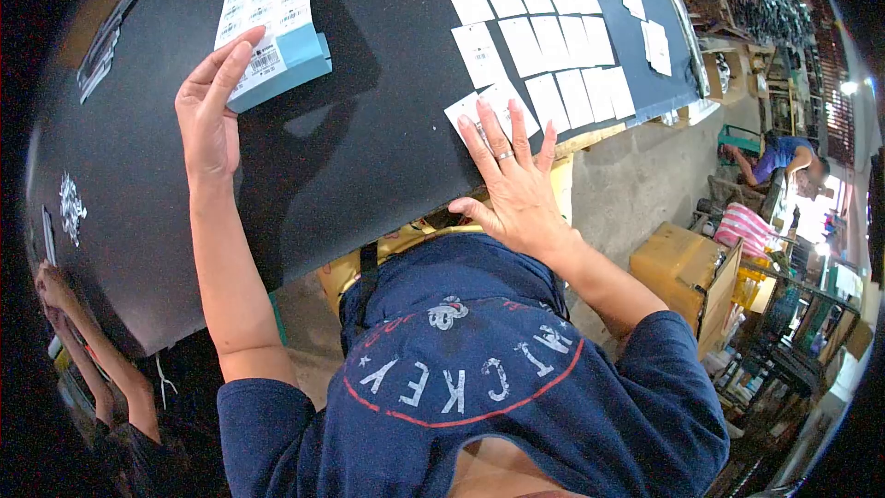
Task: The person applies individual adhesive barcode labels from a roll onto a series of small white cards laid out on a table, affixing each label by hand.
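My left hand (218, 101) pinches the lower end of a strip of barcode stickers (263, 0) between thumb and fingers. The strip's light blue backing (290, 66) is bent over at that end, just above the dark table. My right hand (516, 175) lies flat with its fingers spread. Its fingertips rest on a white card (467, 117) at the near corner of the card rows, partly covering it. Just beyond those fingers, another white card (478, 55) shows small printed marks.
Rows of white cards (553, 37) lie on the black table (396, 83), with a few more cards (655, 44) farther right. Shiny scraps (71, 207) sit at the left, near another person's hands (60, 295). A cardboard box (678, 267) stands on the floor at right; another person (784, 157) sits beyond.
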Action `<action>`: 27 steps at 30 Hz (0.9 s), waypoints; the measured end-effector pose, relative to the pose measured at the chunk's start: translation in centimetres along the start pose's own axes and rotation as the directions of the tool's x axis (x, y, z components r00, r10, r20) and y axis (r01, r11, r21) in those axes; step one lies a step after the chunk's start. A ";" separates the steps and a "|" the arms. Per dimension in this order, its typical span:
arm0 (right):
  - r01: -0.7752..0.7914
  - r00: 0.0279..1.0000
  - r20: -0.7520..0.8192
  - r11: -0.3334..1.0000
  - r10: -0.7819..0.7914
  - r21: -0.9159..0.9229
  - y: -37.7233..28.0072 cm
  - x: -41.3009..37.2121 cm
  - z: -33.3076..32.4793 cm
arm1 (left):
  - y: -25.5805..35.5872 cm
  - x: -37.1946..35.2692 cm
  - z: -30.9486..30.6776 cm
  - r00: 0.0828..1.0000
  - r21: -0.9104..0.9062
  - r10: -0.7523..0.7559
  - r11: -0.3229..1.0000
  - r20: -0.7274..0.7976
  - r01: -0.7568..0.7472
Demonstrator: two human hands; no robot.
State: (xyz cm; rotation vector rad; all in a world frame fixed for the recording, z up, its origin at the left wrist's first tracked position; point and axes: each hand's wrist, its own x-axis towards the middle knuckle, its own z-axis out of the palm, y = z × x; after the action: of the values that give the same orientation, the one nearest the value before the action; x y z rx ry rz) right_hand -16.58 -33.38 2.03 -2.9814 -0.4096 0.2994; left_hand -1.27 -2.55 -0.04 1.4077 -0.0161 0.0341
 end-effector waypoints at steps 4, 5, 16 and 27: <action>0.014 1.000 -0.016 1.000 -0.014 -0.004 -0.1 -0.1 -0.2 | -0.2 0.0 -0.1 1.000 0.025 0.010 1.000 -0.014 -0.010; 0.029 0.999 -0.038 1.000 -0.029 -0.003 0.0 -0.1 -0.2 | -0.2 0.1 -0.1 1.000 0.030 0.004 1.000 -0.019 -0.004; -0.044 0.857 -0.479 0.954 0.188 0.296 5.2 1.5 -3.6 | -0.1 0.2 -0.1 1.000 0.021 -0.022 1.000 -0.011 0.023; -0.331 0.874 -0.265 0.899 0.407 0.286 3.3 3.7 -3.0 | 0.2 0.0 0.0 0.997 0.013 -0.079 0.997 -0.018 0.079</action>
State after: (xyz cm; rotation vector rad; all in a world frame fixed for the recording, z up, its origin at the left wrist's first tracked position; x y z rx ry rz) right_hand -11.66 -35.77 3.84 -2.7803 0.2267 -0.1041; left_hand -1.25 -2.53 0.12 1.4210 0.0548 -0.0192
